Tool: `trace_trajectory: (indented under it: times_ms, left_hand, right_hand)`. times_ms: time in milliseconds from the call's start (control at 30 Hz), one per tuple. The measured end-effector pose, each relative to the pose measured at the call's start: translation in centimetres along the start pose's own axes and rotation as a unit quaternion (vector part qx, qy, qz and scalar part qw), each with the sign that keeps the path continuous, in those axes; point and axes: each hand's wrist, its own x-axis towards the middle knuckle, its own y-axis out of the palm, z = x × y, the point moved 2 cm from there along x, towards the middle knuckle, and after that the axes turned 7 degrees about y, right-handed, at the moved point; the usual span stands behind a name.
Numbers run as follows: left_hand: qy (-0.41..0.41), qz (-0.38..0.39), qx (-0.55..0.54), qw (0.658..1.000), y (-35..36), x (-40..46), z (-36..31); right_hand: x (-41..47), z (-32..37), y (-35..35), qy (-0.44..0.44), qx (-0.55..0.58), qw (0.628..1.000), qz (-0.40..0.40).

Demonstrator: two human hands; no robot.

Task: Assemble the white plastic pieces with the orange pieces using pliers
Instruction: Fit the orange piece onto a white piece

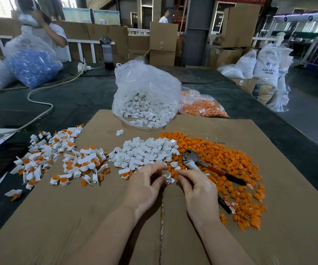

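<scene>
Head view shows a big sheet of brown cardboard (77, 217) under both hands. Far beyond the hands sits a clear bag (144, 92) full of white pieces, and just to the right of it lies a bag of orange pieces (202, 107). A wide orange pile (236, 165) spreads out to the right of the right hand. A white pile (144, 152) sits just past the fingertips of the left hand. Well off to the left of the left hand lie the joined pieces (58, 159), white with orange in them. The pliers (202, 162) rest on the orange pile, just past the right hand, with no hand on them. The left hand (144, 186) and the right hand (198, 188) are close together, fingers bent. Both hands pinch one small white piece (167, 177) between their fingertips, the left from one side and the right from the other. I cannot tell if an orange piece is in there too.
</scene>
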Motion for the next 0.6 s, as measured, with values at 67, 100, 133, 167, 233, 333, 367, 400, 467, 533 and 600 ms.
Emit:
trace_trajectory:
  times_ms: [67, 100, 133, 167, 233, 333, 367, 400, 467, 533, 600]
  left_hand:
    - [-0.003, 0.013, 0.015, 1.000, -0.04, -0.02, -0.01]
    - [-0.007, 0.020, 0.017, 1.000, -0.05, -0.01, 0.03]
    - [-0.011, 0.025, 0.016, 1.000, -0.06, 0.02, 0.08]
    - [-0.013, 0.026, 0.014, 0.999, -0.04, 0.08, 0.13]
    - [-0.014, 0.022, 0.008, 1.000, -0.07, 0.08, 0.12]
    - [-0.023, 0.020, -0.016, 0.999, -0.10, 0.00, -0.02]
    - [-0.022, 0.023, -0.026, 0.999, -0.11, -0.05, -0.09]
    - [-0.020, 0.025, -0.033, 0.999, -0.13, -0.07, -0.15]
    - [-0.020, 0.027, -0.036, 0.999, -0.15, -0.03, -0.20]
    - [-0.032, 0.023, -0.050, 0.998, -0.11, 0.01, -0.16]
    - [-0.046, 0.021, -0.074, 0.996, -0.03, 0.01, -0.20]
  right_hand:
    - [0.05, -0.23, -0.03, 0.025, 0.022, 0.999, 0.005]
    - [0.07, -0.32, 0.01, 0.034, 0.030, 0.999, 0.011]
    - [0.09, -0.37, 0.06, 0.040, 0.034, 0.998, 0.017]
    - [0.11, -0.38, 0.12, 0.043, 0.038, 0.998, 0.023]
    - [0.11, -0.34, 0.17, 0.047, 0.046, 0.997, 0.033]
    - [0.05, -0.22, 0.16, 0.038, 0.037, 0.998, 0.040]
    - [-0.01, -0.20, 0.19, 0.033, 0.023, 0.998, 0.043]
    - [-0.05, -0.18, 0.26, 0.027, 0.006, 0.999, 0.047]
    - [-0.12, -0.20, 0.44, 0.011, -0.039, 0.998, 0.049]
    - [-0.20, -0.15, 0.62, -0.011, -0.086, 0.995, 0.042]
    - [-0.24, 0.03, 0.74, -0.028, -0.103, 0.994, 0.038]
